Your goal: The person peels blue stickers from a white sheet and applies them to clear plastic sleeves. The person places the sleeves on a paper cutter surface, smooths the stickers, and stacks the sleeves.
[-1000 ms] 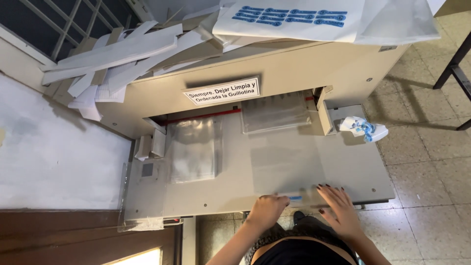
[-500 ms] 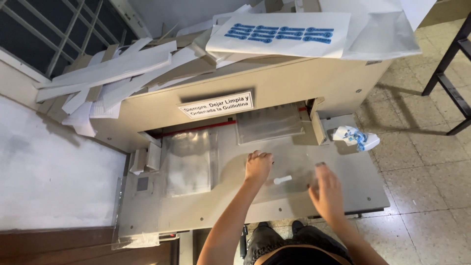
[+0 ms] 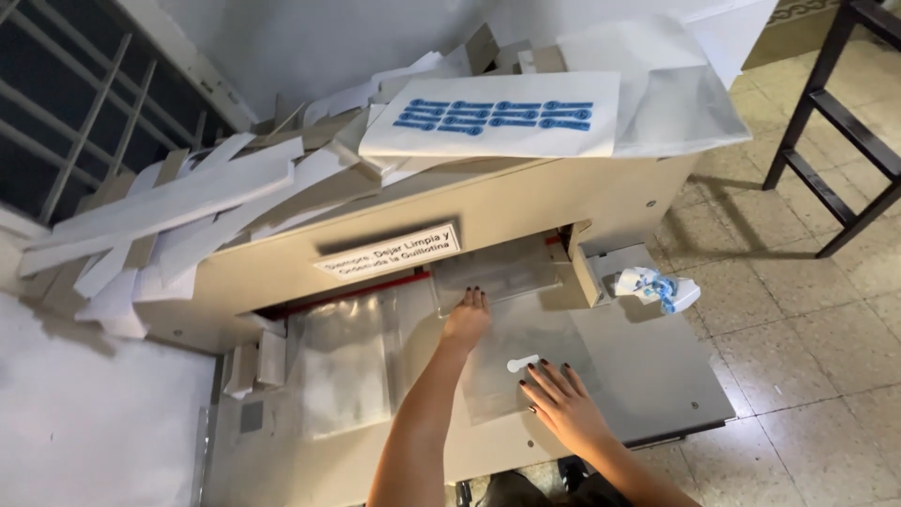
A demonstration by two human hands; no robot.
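I saw open table [image 3: 648, 376] right of my hands; the cutter housing [image 3: 526, 211] blocked the far side.

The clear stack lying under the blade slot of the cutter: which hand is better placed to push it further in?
Probably the left hand: its fingertips already rest at the edge of the clear stack near the slot. The right hand lies flat, nearer the person, on the transparent sheet beside a small white tab.
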